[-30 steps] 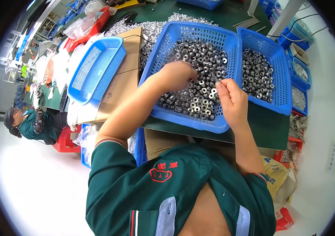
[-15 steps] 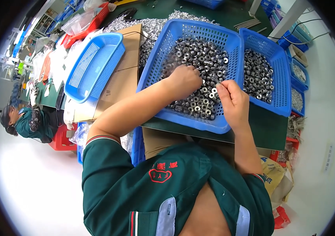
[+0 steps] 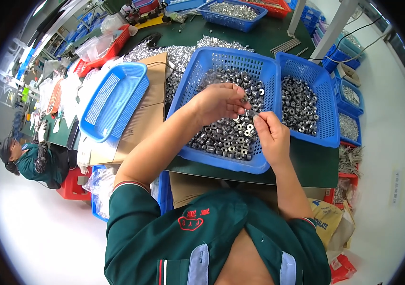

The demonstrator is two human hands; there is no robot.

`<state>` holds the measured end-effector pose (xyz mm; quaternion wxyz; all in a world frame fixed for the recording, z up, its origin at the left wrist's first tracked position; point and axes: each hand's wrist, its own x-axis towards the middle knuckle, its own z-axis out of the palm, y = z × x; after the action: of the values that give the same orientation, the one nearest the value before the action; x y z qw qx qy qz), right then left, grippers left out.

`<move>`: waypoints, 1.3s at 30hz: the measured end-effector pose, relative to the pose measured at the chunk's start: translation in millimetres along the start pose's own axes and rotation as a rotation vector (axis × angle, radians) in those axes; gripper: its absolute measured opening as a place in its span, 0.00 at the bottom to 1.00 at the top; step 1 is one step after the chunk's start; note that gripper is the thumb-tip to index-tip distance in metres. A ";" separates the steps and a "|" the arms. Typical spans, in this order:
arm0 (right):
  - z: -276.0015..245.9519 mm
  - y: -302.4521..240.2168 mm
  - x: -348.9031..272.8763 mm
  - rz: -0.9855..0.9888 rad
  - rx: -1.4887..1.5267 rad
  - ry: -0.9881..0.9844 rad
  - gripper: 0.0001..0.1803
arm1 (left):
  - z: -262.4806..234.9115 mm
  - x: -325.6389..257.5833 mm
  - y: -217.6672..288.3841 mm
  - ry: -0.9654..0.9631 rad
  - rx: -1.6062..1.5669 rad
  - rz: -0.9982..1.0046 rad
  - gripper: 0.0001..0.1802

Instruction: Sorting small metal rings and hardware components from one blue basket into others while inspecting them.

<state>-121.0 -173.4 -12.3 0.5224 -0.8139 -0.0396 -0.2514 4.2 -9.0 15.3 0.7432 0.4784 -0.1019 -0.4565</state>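
Note:
A blue perforated basket (image 3: 176, 110) stands in front of me on the green table, holding many short metal rings (image 3: 226, 137) with holes through them. Over it my left hand (image 3: 220, 102) is raised, fingers curled, pinching one small metal ring (image 3: 244, 99) at the fingertips. My right hand (image 3: 273, 137) is closed at the basket's right side, thumb against forefinger. A small greyish piece shows at its fingertips, too small to name. The fingertips of both hands are close together. A second blue basket (image 3: 328, 114) of similar rings stands against the first on the right.
An empty-looking light blue basket (image 3: 95, 116) lies on cardboard (image 3: 152, 102) to the left. Shiny metal parts (image 3: 183, 59) are heaped behind the main basket. Thin rods (image 3: 286, 45) lie at the back right near a white post (image 3: 328, 40). A co-worker (image 3: 36, 159) sits far left.
My left hand has come up out of the rings, now pinching one, and is near my right fingertips. My right hand stays closed. The view has shifted, showing more of the table's far side.

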 end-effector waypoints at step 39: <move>-1.9 2.8 5.9 0.068 -0.119 -0.167 0.14 | 1.9 -4.7 -0.2 -0.012 0.378 0.198 0.08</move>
<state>-115.7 -177.5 -11.4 0.4761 -0.8625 -0.0403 -0.1665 0.4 -6.6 17.5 0.6808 0.5943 -0.2368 -0.3567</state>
